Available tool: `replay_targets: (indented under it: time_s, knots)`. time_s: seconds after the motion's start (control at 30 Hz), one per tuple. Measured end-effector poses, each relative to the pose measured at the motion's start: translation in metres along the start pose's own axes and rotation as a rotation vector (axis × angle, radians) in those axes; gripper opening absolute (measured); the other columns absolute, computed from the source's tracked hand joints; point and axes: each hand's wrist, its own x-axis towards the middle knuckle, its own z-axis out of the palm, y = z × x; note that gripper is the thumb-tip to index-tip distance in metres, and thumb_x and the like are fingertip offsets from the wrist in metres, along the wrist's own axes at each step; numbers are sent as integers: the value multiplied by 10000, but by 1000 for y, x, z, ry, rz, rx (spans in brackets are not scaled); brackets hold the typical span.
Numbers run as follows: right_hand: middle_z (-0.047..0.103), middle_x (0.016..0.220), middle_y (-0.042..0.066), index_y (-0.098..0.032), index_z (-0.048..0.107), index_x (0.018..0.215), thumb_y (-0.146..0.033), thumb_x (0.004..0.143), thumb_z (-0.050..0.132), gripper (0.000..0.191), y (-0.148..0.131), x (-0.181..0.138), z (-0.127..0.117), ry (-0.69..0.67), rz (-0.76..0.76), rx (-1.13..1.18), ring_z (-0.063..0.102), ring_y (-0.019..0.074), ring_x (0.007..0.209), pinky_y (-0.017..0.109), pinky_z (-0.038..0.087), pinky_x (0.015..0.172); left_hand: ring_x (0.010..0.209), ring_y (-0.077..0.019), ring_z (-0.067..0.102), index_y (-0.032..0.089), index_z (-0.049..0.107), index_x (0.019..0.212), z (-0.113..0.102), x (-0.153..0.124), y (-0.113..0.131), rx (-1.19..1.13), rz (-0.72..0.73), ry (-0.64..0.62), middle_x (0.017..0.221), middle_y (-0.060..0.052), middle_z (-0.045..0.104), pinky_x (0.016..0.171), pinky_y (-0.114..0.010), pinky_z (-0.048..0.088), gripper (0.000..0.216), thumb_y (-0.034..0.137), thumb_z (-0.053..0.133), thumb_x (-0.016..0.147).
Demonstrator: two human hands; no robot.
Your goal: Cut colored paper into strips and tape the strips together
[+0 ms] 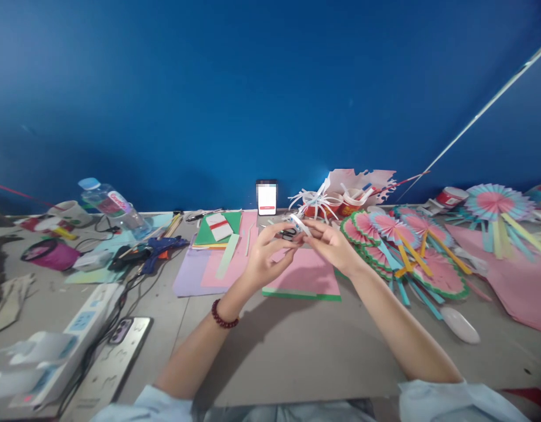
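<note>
Above the pink paper [299, 272], I hold a narrow white ring that looks like a roll of tape [300, 225] between my two hands. My right hand [329, 243] pinches it from the right with thumb and fingers. From the left, the fingertips of my left hand [268, 252] close on its other side. A dark object that looks like scissor handles [289, 234] shows behind the fingers; whether it lies on the table or is touched, I cannot tell. Green and pink sheets lie under both hands.
A phone [266, 198] leans on the blue wall. Left are a water bottle [116, 205], a glue gun [158, 252], a power strip [77, 334] and another phone [116, 357]. Right are folded paper fans [441, 272], paper cups [353, 202] and a white oval piece [460, 325].
</note>
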Motion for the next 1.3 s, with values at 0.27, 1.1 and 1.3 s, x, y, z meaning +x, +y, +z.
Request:
replay_targets:
  time_s: [0.27, 1.1, 1.3]
  knots:
    - [569, 1326, 89, -274, 346, 1443, -230, 837, 620, 667, -9, -8, 3, -252, -24, 46, 536, 239, 1213, 430, 425, 1027, 1134, -246, 567, 200, 657, 885, 2, -1, -1, 17, 27, -51, 1291, -129, 562, 918, -442, 485, 124, 142, 564, 827]
    - [703, 1109, 88, -230, 619, 1171, -365, 808, 651, 388, -13, -5, 3, 69, 105, 316, 674, 227, 989, 399, 549, 849, 1080, -254, 606, 169, 664, 748, -2, -3, 2, -523, -488, -225, 1303, -136, 537, 827, -350, 533, 231, 384, 626, 825]
    - [695, 1126, 78, -218, 657, 1105, -348, 815, 616, 321, -11, -2, -4, 148, 9, 148, 627, 240, 1067, 429, 489, 927, 998, -251, 648, 178, 648, 712, -6, 0, 0, -699, -638, -229, 1251, -110, 596, 806, -370, 539, 232, 397, 670, 787]
